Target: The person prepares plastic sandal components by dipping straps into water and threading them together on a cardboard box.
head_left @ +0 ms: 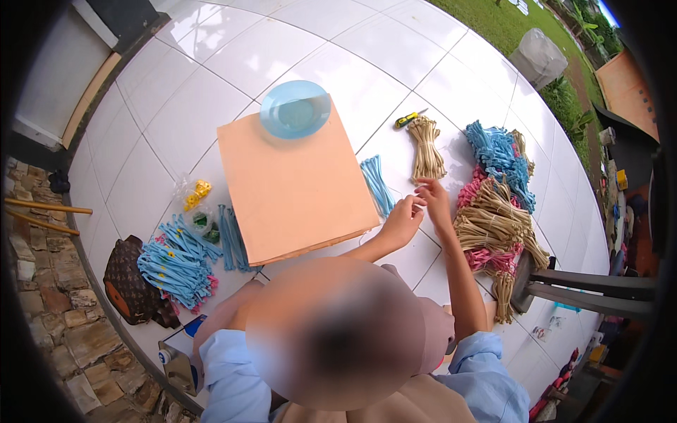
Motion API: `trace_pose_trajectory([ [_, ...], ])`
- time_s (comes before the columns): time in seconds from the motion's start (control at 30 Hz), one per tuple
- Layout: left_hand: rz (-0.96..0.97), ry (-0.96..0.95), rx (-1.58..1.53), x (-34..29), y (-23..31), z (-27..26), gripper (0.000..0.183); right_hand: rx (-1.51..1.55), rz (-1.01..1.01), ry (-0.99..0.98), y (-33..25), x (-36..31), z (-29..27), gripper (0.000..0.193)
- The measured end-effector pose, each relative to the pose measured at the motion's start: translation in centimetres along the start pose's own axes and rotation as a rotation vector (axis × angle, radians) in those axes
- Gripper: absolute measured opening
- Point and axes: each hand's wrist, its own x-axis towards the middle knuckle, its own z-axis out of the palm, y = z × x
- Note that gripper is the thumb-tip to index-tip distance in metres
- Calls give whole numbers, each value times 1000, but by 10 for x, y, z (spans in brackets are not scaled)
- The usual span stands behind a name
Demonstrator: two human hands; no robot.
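See left hand [404, 217] and right hand [436, 200] close together right of centre, with bent fingers; cannot tell if gripping anything. Find slim light-blue strips [379, 185] near centre, beside flat peach board [303, 190]. Looks partway, with tan cord-like bundles [485, 231] heaped at right and strips apparently left.

Right of peach board [296, 197]: left hand [404, 218] and right hand [434, 200], close together, beside blue bundle [378, 185]. At board's far end: blue bowl [295, 111].

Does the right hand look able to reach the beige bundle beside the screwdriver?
Probably yes: the right hand is close to the near end of the beige bundle, with nothing visible between them.
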Motion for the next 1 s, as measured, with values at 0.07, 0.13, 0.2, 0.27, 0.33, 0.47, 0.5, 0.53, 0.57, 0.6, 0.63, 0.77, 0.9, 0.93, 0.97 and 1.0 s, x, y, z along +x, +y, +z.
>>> trace_pose_trajectory([
  [0.07, -56, 282, 154, 2, -89, 24, 28, -33, 178, -103, 44, -8, 35, 25],
  [0.13, -311, 440, 166, 8, -130, 48, 35, -254, 82, -80, 88, -16, 41, 27],
  [0.2, -288, 593, 261, 10, -165, 55, 42, -283, -14, 39, 111, -23, 56, 28],
  [0.27, -282, 677, 172, 16, -176, 57, 42, -289, -16, 9, 119, -25, 62, 34],
  [0.33, -380, 684, 90, 22, -180, 57, 41, -346, 71, -18, 118, -29, 65, 39],
  [0.47, -322, 762, -51, 28, -187, 40, 37, -118, 278, -90, 94, -25, 67, 43],
  [0.5, -322, 764, -47, 27, -188, 39, 37, -114, 278, -92, 89, -24, 67, 43],
  [0.53, -347, 720, 24, 28, -181, 43, 37, -166, 188, -7, 85, -23, 59, 42],
  [0.57, -370, 690, 101, 27, -178, 41, 37, -211, 92, 65, 75, -21, 57, 41],
  [0.6, -371, 690, 102, 26, -177, 40, 37, -210, 93, 65, 64, -19, 52, 41],
  [0.63, -367, 678, 181, 22, -175, 37, 37, -144, 32, 116, 44, -14, 48, 39],
  [0.77, -216, 602, 434, 14, -184, 27, 36, -72, -184, 248, -17, 8, 28, 31],
  [0.9, -353, 563, 417, 19, -168, 27, 31, -29, -249, 324, -63, 30, 0, 29],
  [0.93, -357, 520, 377, 21, -158, 30, 31, -48, -277, 332, -76, 34, -9, 29],
  [0.97, -362, 478, 337, 23, -149, 34, 32, -68, -305, 338, -87, 35, -18, 28],
  [1.0, -351, 478, 334, 25, -140, 39, 32, -71, -314, 344, -98, 33, -25, 28],
])
